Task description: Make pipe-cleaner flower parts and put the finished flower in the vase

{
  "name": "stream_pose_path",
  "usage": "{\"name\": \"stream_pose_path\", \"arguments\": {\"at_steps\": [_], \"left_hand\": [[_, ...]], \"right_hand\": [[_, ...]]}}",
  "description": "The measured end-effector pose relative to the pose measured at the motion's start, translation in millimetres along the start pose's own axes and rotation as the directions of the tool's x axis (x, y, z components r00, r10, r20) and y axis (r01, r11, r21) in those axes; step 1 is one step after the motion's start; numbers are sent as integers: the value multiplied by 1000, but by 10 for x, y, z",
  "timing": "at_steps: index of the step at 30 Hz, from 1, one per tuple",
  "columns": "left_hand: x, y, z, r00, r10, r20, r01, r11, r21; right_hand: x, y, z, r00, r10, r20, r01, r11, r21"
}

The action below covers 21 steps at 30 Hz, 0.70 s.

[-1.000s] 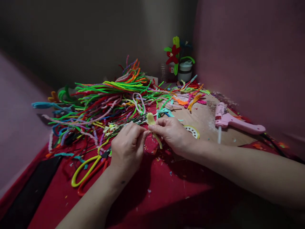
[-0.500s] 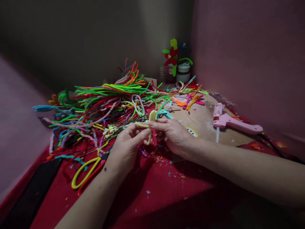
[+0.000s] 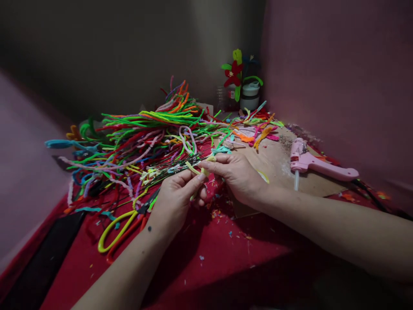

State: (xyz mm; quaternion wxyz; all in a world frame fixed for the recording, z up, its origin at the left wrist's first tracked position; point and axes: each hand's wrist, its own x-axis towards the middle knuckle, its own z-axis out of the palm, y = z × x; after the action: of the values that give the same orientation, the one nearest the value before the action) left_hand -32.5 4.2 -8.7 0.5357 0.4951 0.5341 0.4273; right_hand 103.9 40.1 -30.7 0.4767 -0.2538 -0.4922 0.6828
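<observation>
Both hands meet over the near side of the craft pile and pinch a pale yellow pipe cleaner [image 3: 192, 168] that is bent into a small shape. My left hand [image 3: 177, 196] is closed on its lower part, with thumb and forefinger together. My right hand [image 3: 237, 174] grips its upper, folded part from the other side. The fingers cover much of the piece. Beyond the hands lie thin dark stems [image 3: 176, 164] with pale tips. Scissors [image 3: 118, 232] with yellow and red-orange handles rest beside my left wrist.
A heap of coloured pipe cleaners [image 3: 142, 129] spreads across the back left. On the right, a pink glue gun [image 3: 316, 163] sits on a brown board [image 3: 258, 159]. A red pipe-cleaner flower [image 3: 232, 74] stands near a lidded cup [image 3: 250, 97]. Scraps dot the red cloth [image 3: 206, 275].
The upright yellow loop has tipped down between the fingers of my right hand. My left hand has shifted slightly right, and its fingers have moved around the piece.
</observation>
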Motion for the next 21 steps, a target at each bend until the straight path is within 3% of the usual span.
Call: {"name": "stream_pose_path", "arguments": {"at_steps": [5, 11, 17, 21], "left_hand": [[-11, 19, 35, 994, 70, -86, -67, 997, 45], [-2, 14, 28, 995, 88, -50, -92, 992, -89], [-24, 45, 51, 998, 59, -31, -62, 988, -144], [-14, 37, 28, 1000, 25, -12, -26, 985, -168]], "right_hand": [[6, -40, -4, 993, -63, -95, 46, 985, -168], [8, -40, 9, 994, -58, -95, 47, 992, -119], [18, 24, -18, 995, 12, 101, -11, 1000, -19], [21, -16, -37, 991, 74, 109, -65, 994, -88]]}}
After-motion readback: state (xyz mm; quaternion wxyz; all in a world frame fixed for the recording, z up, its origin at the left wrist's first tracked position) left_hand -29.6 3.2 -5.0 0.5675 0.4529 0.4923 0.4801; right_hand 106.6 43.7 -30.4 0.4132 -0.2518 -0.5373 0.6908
